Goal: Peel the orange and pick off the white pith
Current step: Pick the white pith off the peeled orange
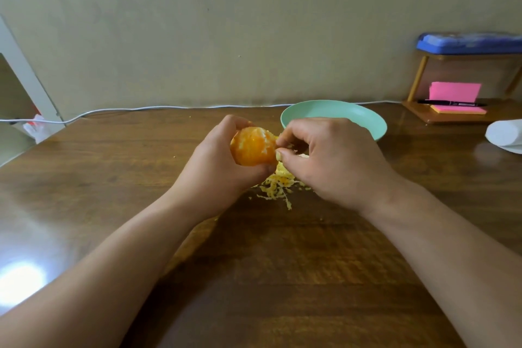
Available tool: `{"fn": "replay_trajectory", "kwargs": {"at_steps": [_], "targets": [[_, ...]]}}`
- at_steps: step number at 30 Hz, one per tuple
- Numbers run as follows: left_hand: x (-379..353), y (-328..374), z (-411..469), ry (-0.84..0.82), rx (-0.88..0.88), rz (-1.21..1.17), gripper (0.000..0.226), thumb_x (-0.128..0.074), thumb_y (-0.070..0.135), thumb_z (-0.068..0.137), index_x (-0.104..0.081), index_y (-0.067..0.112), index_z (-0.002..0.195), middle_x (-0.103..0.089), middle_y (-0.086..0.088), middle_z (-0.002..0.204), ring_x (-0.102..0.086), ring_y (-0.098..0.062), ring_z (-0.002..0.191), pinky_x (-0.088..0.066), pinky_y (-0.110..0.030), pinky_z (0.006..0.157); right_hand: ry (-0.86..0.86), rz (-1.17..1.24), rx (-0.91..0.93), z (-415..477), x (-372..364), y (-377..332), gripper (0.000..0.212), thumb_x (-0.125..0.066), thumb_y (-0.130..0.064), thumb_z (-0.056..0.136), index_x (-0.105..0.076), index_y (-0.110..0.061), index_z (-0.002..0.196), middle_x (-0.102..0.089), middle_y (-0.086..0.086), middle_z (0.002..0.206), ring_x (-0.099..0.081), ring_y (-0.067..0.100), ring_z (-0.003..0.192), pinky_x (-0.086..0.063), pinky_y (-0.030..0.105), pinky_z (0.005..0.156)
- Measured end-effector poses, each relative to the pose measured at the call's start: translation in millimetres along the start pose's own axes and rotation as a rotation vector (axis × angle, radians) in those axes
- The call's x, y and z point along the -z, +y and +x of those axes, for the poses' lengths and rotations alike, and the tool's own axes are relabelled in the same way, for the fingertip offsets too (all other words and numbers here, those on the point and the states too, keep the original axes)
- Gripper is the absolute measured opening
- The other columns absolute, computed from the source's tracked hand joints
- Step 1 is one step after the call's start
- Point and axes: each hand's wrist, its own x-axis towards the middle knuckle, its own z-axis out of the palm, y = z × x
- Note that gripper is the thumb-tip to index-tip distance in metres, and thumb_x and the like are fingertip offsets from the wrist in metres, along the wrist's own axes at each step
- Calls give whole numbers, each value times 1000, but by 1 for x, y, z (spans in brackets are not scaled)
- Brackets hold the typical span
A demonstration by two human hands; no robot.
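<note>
We hold the orange (252,146) in the air just in front of and to the left of the bowl (333,110). Our left hand (217,167) has its fingers and thumb curled round the fruit from the left and below. The orange is peeled, with pale streaks across its flesh. Our right hand (324,158) covers the bowl's near rim. Its fingers are curled in, and the thumb and forefinger pinch a bit of pith (278,137) at the orange's right side. That hand hides what lies directly under it. Nearer to us than the bowl, partly under both hands, a heap of scraps (278,186) lies on the table (282,263). Behind the bowl a white cable (169,107) runs along the wall's foot. To the bowl's right stands a small wooden rack (452,118) with pink notes (454,92) and a black pen (452,104) on its base and a blue case (469,44) on top. In front of the rack, a white roll (505,134) lies at the picture's edge. Far to the bowl's left, a crumpled wrapper (35,127) sits by the table's corner.
</note>
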Motion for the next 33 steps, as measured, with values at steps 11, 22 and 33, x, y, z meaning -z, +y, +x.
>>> {"fn": "replay_trajectory", "kwargs": {"at_steps": [11,22,33], "targets": [[-4,-4,1,32,-108,133,70,-94,41,75,-55,33,132,-57,11,120,-58,-3,101,-43,-13,71,-37,-31,-27,0,-3,-4,7,-73,-36,96,-77,-30,96,-67,-10,75,-59,12,70,-43,29,61],[-7,-3,1,44,-125,124,71,-91,39,73,-56,31,134,-58,11,123,-58,-8,103,-44,-14,73,34,76,-55,-1,-14,-2,6,-73,-29,88,-70,-27,84,-66,-11,74,-62,12,71,-53,34,62],[-6,-3,0,31,-116,36,70,-94,38,77,-55,35,134,-61,10,126,-63,-11,108,-48,-15,75,65,210,-86,-2,-16,3,11,-72,-23,85,-65,-25,76,-64,-6,69,-61,15,66,-55,41,59]]}}
